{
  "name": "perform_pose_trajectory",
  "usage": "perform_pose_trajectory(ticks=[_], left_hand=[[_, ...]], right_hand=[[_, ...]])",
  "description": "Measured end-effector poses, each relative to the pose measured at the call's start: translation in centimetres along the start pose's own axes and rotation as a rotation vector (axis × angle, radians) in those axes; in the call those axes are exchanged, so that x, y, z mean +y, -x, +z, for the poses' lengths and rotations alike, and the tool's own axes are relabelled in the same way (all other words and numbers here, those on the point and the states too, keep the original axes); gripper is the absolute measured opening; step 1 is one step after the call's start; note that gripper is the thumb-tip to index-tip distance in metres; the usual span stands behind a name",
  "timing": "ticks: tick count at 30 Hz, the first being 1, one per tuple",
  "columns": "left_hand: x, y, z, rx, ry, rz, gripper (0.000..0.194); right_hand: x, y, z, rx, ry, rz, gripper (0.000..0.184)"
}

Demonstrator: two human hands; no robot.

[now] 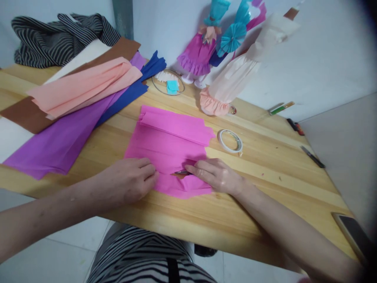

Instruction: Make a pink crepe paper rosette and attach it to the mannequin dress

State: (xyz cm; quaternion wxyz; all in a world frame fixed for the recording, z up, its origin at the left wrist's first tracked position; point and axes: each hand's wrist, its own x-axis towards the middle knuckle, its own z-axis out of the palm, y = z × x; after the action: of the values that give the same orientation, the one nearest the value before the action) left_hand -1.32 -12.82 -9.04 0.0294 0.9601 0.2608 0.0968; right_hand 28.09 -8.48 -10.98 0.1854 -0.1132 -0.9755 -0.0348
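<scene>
A sheet of pink crepe paper (171, 146) lies on the wooden table before me, with a folded band along its far edge. My right hand (213, 173) rests on the sheet's right side, closed around scissors (182, 172); only their pointed metal blades show, the handles being hidden. The blades sit in a slit across the near part of the paper, and table wood shows through the gap. At the left edge, my left hand (137, 180) has its fingers curled and pressed together on the paper, left of the slit.
A roll of tape (230, 141) lies right of the sheet. Stacked crepe paper (85, 88) covers the left side. Paper dresses (232, 78) stand along the wall near a hoop (168, 82). A pen (312, 156) and a phone (350, 232) lie at the right.
</scene>
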Motion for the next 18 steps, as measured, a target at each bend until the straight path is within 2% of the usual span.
perform_pose_trajectory(ticks=[3, 5, 10, 15, 18], left_hand=[[0.4, -0.4, 0.3, -0.073, -0.081, 0.095, 0.012], [0.6, -1.0, 0.0, -0.086, -0.099, 0.087, 0.012], [0.0, -1.9, -0.4, -0.081, -0.035, 0.014, 0.012], [-1.6, -2.3, 0.2, -0.098, 0.193, -0.101, 0.012], [-2.0, -3.1, 0.6, -0.088, 0.213, -0.143, 0.017]], right_hand=[[-0.1, -0.2, -0.2, 0.006, 0.009, -0.005, 0.03], [-0.1, -0.2, -0.2, 0.007, 0.011, -0.005, 0.031], [0.1, 0.2, 0.2, -0.013, -0.02, 0.003, 0.032], [0.6, 0.7, 0.5, -0.029, -0.026, 0.002, 0.031], [1.0, 0.8, 0.3, -0.039, -0.011, 0.026, 0.031]])
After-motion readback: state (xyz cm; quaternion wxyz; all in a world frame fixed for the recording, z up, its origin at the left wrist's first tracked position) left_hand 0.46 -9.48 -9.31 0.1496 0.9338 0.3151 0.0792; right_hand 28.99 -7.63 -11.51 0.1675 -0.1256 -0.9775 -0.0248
